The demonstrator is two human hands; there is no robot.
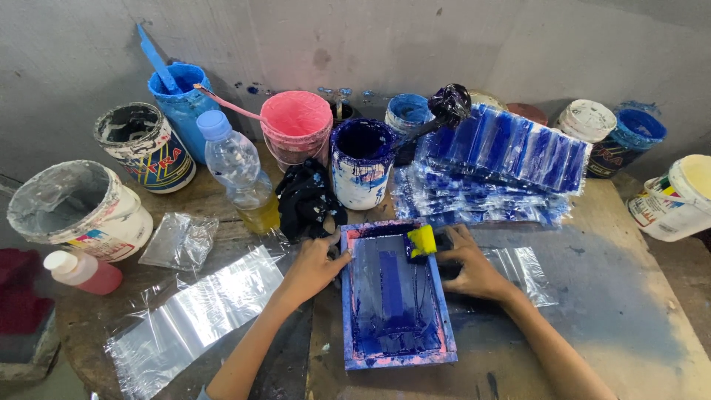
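A small printing screen (395,357) with a blue and pink stained frame lies flat on the wooden table, blue ink spread over its mesh. My left hand (312,265) presses on the frame's left edge near the top corner. My right hand (468,267) holds a yellow-handled squeegee (421,241) at the top right of the screen. A clear plastic bag (527,267) sticks out from under the frame on the right.
Printed blue bags (503,159) are stacked behind the screen. Paint tubs stand along the wall: blue (180,104), pink (298,126), dark blue (361,159), white (78,211). A plastic bottle (241,174), black rag (307,198), red bottle (83,271) and clear bags (196,311) lie left.
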